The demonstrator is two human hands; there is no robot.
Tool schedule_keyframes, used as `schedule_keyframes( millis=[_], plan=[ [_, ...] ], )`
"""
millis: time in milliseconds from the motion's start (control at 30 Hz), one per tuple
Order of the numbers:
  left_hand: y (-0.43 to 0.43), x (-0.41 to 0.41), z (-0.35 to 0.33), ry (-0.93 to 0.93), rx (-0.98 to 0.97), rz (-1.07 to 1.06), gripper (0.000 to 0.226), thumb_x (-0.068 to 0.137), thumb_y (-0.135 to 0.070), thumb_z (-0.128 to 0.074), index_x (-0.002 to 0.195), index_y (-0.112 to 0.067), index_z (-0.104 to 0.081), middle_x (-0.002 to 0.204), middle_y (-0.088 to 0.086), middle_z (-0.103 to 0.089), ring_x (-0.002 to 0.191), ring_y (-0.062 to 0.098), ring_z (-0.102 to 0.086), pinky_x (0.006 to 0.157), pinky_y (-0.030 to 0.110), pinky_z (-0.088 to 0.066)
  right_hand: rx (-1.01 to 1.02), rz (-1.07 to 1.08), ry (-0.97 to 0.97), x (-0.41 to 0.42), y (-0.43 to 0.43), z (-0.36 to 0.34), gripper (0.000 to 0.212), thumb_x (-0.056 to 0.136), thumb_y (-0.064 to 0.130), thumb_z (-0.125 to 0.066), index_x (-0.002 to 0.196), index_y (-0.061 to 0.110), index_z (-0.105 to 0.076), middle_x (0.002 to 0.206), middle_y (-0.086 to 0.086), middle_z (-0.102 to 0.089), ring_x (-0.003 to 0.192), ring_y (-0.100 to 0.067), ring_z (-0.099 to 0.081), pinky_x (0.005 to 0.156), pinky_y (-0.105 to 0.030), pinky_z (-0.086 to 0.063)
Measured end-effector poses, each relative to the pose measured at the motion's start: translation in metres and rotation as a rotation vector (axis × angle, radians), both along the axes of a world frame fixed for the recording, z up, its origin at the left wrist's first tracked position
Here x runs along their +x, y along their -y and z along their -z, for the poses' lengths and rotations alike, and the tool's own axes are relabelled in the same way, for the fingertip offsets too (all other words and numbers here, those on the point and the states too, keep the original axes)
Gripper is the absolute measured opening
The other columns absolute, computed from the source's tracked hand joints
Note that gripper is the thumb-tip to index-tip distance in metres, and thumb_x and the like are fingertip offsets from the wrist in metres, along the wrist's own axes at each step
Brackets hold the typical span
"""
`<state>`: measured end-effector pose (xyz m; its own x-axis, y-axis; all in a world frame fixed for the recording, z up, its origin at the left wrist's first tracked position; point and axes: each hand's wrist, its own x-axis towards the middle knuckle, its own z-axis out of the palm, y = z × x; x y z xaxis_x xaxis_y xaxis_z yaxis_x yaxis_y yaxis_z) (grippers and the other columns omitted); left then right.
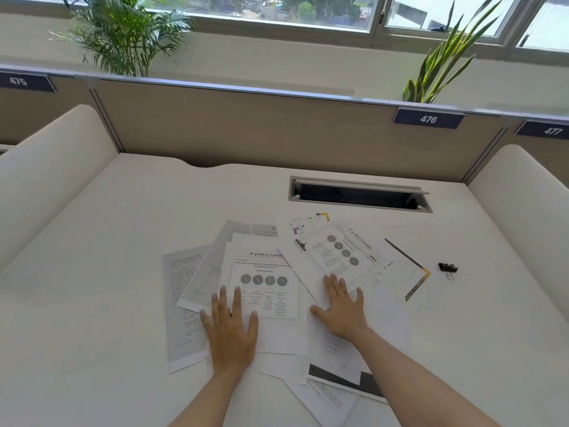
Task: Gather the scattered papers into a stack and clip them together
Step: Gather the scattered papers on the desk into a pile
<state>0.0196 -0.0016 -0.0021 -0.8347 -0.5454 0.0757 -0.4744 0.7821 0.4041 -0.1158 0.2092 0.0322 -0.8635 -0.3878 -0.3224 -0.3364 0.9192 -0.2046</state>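
Note:
Several printed papers (264, 266) lie scattered and overlapping in the middle of the white desk (123, 229). My left hand (231, 331) rests flat, fingers spread, on the lower edge of a sheet with four grey circles. My right hand (341, 306) lies flat with fingers apart on a tilted sheet (341, 251) to the right. A black binder clip (448, 268) sits alone on the desk, to the right of the papers and apart from both hands. More sheets (326, 396) stick out under my forearms near the front edge.
A recessed cable slot (360, 195) with its lid open lies behind the papers. Beige partition panels (246, 131) with number tags 475, 476 and 477 close the back. Rounded white side dividers (52, 155) flank the desk. Two plants stand behind the partition.

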Motion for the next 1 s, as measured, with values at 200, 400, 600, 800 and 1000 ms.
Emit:
schedule_keyframes(
  millis=[200,400,600,800,1000],
  plan=[
    [0.002,-0.005,0.01,0.063,0.078,-0.102,0.077,0.085,-0.059,-0.024,0.149,-0.016,-0.021,0.154,0.016,-0.027,0.144,0.033,-0.019,0.117,0.056,-0.008,0.017,-0.034,-0.063,0.005,0.007,0.005,0.091,0.073,0.065,0.0,0.153,0.021,-0.001,0.162,-0.002,0.003,0.149,-0.018,-0.001,0.117,-0.048,0.003],
    [0.0,-0.005,0.006,0.068,0.091,-0.088,0.077,0.085,-0.058,-0.025,0.147,-0.013,-0.026,0.152,0.017,-0.032,0.14,0.035,-0.026,0.115,0.056,-0.014,0.06,-0.136,-0.184,0.007,0.008,0.0,0.066,0.092,0.045,-0.019,0.152,0.015,-0.014,0.156,-0.009,-0.027,0.142,-0.027,-0.029,0.114,-0.049,-0.02],
    [0.0,-0.005,0.0,0.078,0.099,-0.11,0.079,0.082,-0.062,-0.026,0.145,-0.015,-0.032,0.15,0.016,-0.035,0.136,0.034,-0.032,0.11,0.051,-0.027,0.127,-0.443,-0.221,0.012,0.009,-0.018,0.081,0.087,-0.012,-0.046,0.152,0.007,-0.001,0.154,-0.022,-0.023,0.132,-0.044,-0.04,0.095,-0.048,-0.05],
    [0.01,-0.01,-0.014,0.141,0.202,-0.106,0.087,0.079,-0.07,-0.045,0.148,-0.022,-0.023,0.156,0.009,-0.019,0.138,0.031,-0.021,0.11,0.05,-0.022,0.063,-0.41,-0.312,-0.006,-0.007,-0.022,0.052,0.087,-0.009,-0.041,0.137,0.006,-0.039,0.114,-0.014,-0.062,0.089,-0.034,-0.065,0.074,-0.042,-0.055],
    [0.019,-0.017,-0.033,0.18,0.331,-0.216,0.098,0.073,-0.043,-0.075,0.149,-0.027,-0.015,0.155,0.01,-0.001,0.132,0.038,-0.02,0.104,0.054,-0.029,-0.31,-0.431,-0.445,0.011,-0.018,-0.02,0.032,0.078,0.001,-0.07,0.107,0.013,-0.066,0.091,-0.004,-0.075,0.064,-0.02,-0.071,0.05,-0.028,-0.058]
  ],
)
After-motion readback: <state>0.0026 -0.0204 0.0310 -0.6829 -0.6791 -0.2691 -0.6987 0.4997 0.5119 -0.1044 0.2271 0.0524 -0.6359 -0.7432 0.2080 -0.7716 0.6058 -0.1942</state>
